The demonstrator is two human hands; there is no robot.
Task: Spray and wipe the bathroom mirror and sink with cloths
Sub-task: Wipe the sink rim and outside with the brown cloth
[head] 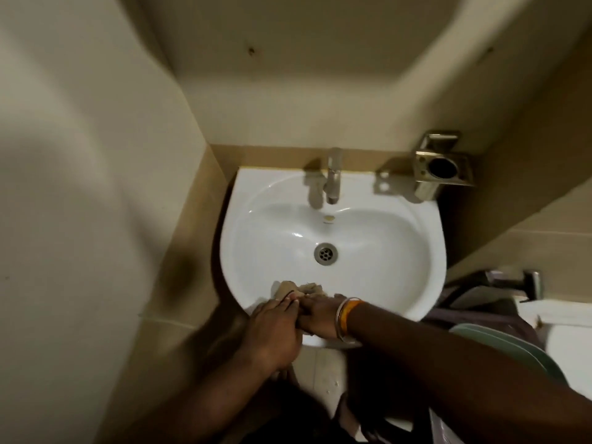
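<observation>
A white sink (400, 251) fills the middle of the view, with a drain (325, 254) at its bottom and a metal tap (333, 177) at the back. A beige cloth (296, 288) lies bunched on the sink's near rim. My left hand (272, 331) and my right hand (320, 315) meet over that rim, fingers closed on the cloth. Bangles circle my right wrist. No mirror or spray bottle is in view.
A metal holder (443, 169) hangs on the wall right of the tap. Beige walls close in on the left and behind. At the right lie a dark cloth (490, 318), a pale green rim (512, 347) and a metal fitting (531, 282).
</observation>
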